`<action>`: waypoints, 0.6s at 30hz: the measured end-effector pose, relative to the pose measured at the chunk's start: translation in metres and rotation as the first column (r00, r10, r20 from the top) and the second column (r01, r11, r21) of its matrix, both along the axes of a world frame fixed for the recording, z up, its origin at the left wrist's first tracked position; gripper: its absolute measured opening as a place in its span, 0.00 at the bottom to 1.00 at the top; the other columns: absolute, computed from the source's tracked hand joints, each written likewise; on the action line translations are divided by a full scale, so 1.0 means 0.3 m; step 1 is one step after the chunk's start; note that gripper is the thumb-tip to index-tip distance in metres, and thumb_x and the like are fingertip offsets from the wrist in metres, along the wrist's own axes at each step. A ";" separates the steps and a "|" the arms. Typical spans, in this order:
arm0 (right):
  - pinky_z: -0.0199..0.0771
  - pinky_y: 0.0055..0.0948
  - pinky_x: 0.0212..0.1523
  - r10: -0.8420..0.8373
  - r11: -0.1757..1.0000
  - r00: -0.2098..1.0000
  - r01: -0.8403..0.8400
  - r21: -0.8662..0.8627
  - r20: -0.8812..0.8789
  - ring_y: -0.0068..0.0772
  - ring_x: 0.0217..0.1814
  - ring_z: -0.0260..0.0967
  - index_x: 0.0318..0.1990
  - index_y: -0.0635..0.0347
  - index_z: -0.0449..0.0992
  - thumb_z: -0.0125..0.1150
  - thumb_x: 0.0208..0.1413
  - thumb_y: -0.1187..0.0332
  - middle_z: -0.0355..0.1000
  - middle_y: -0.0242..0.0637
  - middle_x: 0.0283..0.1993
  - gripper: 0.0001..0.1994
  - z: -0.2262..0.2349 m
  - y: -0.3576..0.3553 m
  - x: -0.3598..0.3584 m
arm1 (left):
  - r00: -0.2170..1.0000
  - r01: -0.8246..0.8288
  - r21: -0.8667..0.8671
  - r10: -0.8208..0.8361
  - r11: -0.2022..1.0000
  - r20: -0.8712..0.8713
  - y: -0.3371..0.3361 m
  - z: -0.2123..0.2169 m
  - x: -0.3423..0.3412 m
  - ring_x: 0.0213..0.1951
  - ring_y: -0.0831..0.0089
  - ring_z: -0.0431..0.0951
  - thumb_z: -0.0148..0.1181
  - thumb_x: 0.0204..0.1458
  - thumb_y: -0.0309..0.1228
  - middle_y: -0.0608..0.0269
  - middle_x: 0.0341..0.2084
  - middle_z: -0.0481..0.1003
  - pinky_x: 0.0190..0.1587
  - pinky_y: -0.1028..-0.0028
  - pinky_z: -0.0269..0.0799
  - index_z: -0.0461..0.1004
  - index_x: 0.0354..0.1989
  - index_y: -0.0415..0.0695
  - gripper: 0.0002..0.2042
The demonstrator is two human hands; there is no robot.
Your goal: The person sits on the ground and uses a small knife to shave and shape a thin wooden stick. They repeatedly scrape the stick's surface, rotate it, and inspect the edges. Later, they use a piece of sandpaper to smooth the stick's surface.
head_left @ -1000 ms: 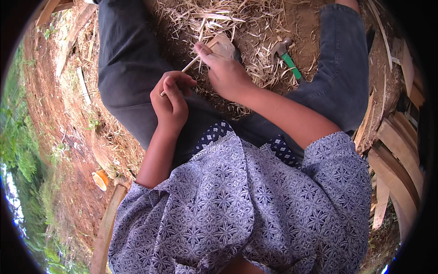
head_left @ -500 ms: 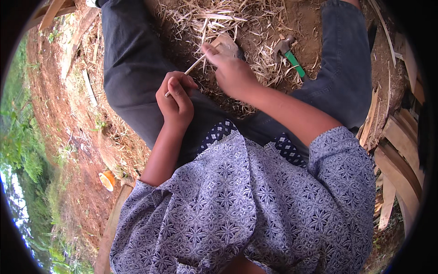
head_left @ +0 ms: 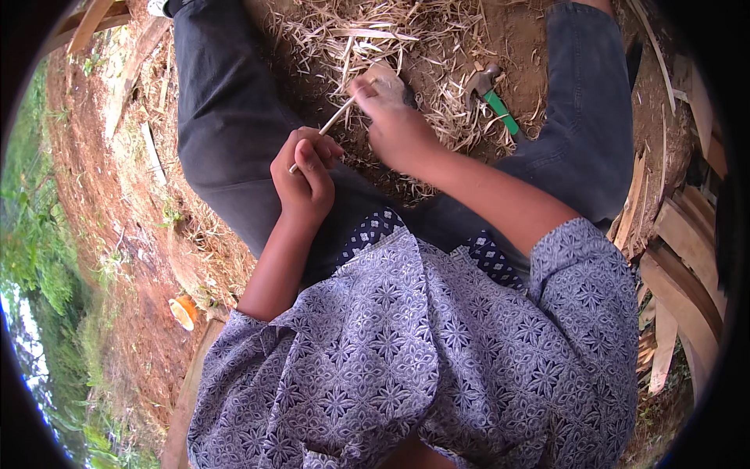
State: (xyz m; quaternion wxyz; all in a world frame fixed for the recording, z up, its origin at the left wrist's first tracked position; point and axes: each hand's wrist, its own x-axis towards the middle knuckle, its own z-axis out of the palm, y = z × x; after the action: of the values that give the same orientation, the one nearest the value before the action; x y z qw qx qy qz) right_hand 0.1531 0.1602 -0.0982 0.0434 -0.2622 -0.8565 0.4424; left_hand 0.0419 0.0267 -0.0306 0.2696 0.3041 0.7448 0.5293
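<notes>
- Left hand (head_left: 303,180) closed round thin wooden stick (head_left: 337,119), left of claw hammer (head_left: 498,109); grip likely steadies it.
- Right hand (head_left: 400,129) curled, nearer hammer, thumb at stick's far end; fingers hidden, can't tell its hold.
- Hammer lies among shavings (head_left: 447,117), presumably to free both hands.

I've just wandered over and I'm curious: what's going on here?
A person with legs spread has a thin pale stick slanting between both hands. The left hand is closed around its near part, and the right hand is at its far end; whether that hand grips anything else is hidden. Wood shavings litter the ground between the legs, where a hammer with a green handle lies untouched. Wooden boards are off to the right.
</notes>
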 end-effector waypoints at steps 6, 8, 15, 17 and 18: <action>0.79 0.42 0.53 0.097 0.977 0.909 -0.009 -0.212 0.406 0.50 0.56 0.76 0.73 0.53 0.61 0.49 0.55 0.78 0.65 0.43 0.71 0.34 -0.008 0.099 -0.001 | 0.998 0.032 -0.013 -0.033 0.999 -0.061 -0.016 -0.002 0.008 0.26 0.77 0.72 0.37 0.72 0.48 0.57 0.27 0.74 0.32 0.76 0.68 0.66 0.32 0.39 0.25; 0.75 0.41 0.60 0.072 0.991 0.996 -0.077 -0.112 -0.050 0.50 0.61 0.73 0.72 0.57 0.61 0.49 0.54 0.78 0.65 0.48 0.70 0.34 0.096 0.011 0.011 | 0.990 0.048 0.035 -0.043 0.998 -0.131 -0.011 -0.022 -0.004 0.23 0.75 0.72 0.38 0.73 0.44 0.59 0.23 0.75 0.28 0.75 0.68 0.70 0.31 0.37 0.24; 0.74 0.39 0.60 0.054 0.995 0.994 -0.046 -0.085 0.097 0.47 0.58 0.75 0.66 0.54 0.72 0.53 0.59 0.73 0.75 0.45 0.60 0.25 0.008 0.105 0.025 | 0.989 0.074 0.023 -0.070 0.997 -0.128 -0.010 -0.004 0.013 0.23 0.73 0.72 0.39 0.72 0.44 0.59 0.22 0.72 0.28 0.75 0.67 0.70 0.30 0.37 0.24; 0.76 0.39 0.57 0.020 0.995 0.999 -0.022 -0.097 -0.027 0.49 0.56 0.76 0.63 0.55 0.75 0.53 0.61 0.71 0.76 0.44 0.58 0.22 -0.016 0.112 0.017 | 0.989 0.073 0.022 -0.070 0.997 -0.127 -0.013 -0.003 0.013 0.23 0.73 0.71 0.40 0.72 0.43 0.59 0.22 0.72 0.28 0.74 0.66 0.71 0.30 0.37 0.23; 0.77 0.40 0.55 -0.003 0.997 0.995 -0.006 -0.083 -0.104 0.50 0.53 0.76 0.62 0.54 0.76 0.53 0.62 0.70 0.77 0.43 0.57 0.21 -0.038 0.105 0.016 | 0.990 0.071 0.024 -0.067 0.997 -0.125 -0.011 -0.002 0.015 0.23 0.73 0.71 0.40 0.72 0.42 0.59 0.22 0.72 0.28 0.74 0.66 0.71 0.30 0.37 0.23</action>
State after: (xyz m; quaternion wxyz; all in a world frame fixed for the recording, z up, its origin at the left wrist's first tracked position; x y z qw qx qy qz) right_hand 0.1580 0.1916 -0.1094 0.0767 -0.2396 -0.8341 0.4909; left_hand 0.0465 0.0234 -0.0313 0.2364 0.3659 0.7416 0.5102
